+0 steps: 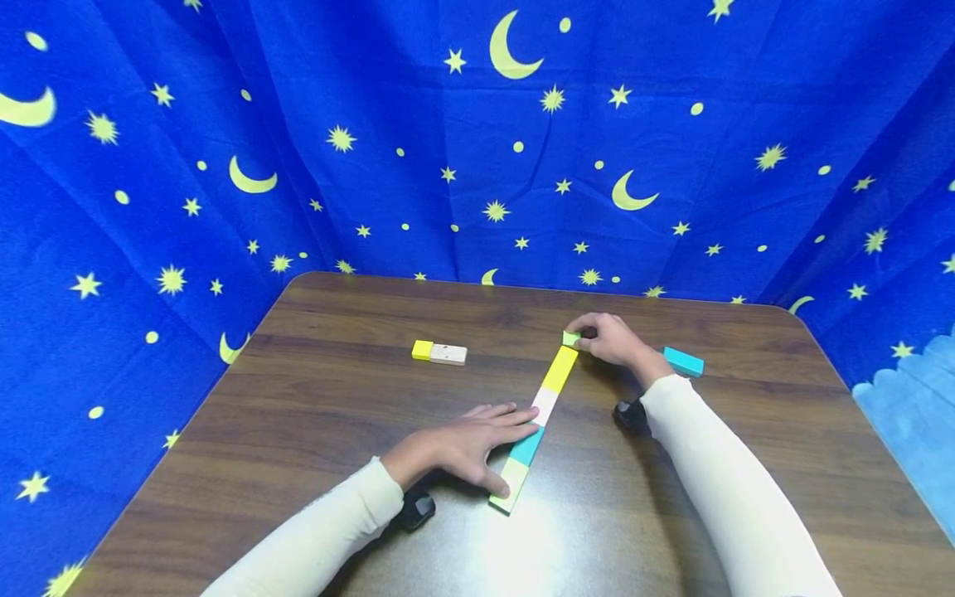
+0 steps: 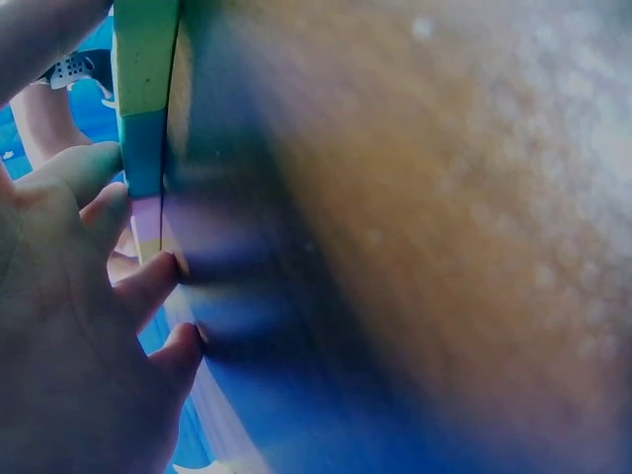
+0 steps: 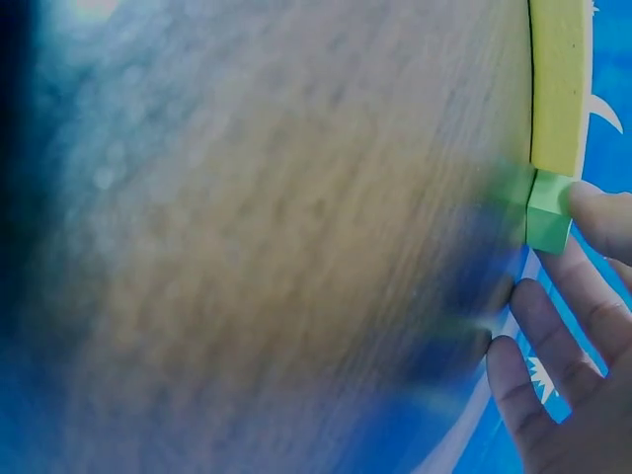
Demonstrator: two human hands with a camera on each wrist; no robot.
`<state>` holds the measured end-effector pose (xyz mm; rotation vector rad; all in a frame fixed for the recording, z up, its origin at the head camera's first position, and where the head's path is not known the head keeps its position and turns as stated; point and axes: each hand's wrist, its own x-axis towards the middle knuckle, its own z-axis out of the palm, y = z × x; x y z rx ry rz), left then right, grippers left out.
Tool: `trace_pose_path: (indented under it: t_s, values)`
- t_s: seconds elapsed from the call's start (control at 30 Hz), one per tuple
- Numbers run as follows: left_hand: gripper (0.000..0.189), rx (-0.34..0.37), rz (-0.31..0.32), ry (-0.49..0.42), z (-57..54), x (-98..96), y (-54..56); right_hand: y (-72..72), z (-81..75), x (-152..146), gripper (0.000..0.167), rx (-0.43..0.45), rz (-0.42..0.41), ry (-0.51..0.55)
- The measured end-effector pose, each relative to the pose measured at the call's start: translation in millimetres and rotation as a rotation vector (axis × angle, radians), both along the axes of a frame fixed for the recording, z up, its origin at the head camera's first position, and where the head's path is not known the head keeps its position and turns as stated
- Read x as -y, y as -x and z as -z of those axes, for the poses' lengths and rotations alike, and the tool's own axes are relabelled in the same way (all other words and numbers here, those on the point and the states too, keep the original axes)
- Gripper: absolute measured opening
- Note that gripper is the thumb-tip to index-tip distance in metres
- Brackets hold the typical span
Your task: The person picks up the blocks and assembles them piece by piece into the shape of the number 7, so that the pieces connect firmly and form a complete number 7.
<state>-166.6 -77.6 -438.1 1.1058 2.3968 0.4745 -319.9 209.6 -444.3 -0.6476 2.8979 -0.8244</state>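
A straight row of flat blocks slants across the table: a pale green block (image 1: 511,483) nearest, then a teal block (image 1: 526,448), a whitish-pink block (image 1: 544,406) and a long yellow block (image 1: 559,370). Beyond the yellow one, at the far end, stands a small green block (image 3: 546,227). My right hand (image 1: 610,339) pinches this green block between thumb and forefinger, its other fingers reaching down by the table. My left hand (image 1: 468,445) lies spread along the row, thumb at the pale green block and fingertips on the whitish-pink and teal ones.
Left of the row lie a small yellow block (image 1: 422,350) and a pale wooden block (image 1: 448,355), end to end. A loose teal block (image 1: 683,361) is right of my right wrist. Blue star-patterned cloth (image 1: 418,166) hangs behind the table (image 1: 321,398).
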Motion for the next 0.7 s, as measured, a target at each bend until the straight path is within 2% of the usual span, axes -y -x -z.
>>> trace_pose_path:
  t_s: [0.5, 0.7]
  values:
    - [0.095, 0.006, -0.004, 0.003, -1.3, -0.4, -0.8, -2.1, 1.7, -1.3, 0.028, -0.009, -0.028, 0.035]
    - [0.094, 0.008, 0.001, -0.005, -1.3, -0.7, -1.2, -1.0, 0.7, -5.0, 0.036, 0.031, -0.006, 0.063]
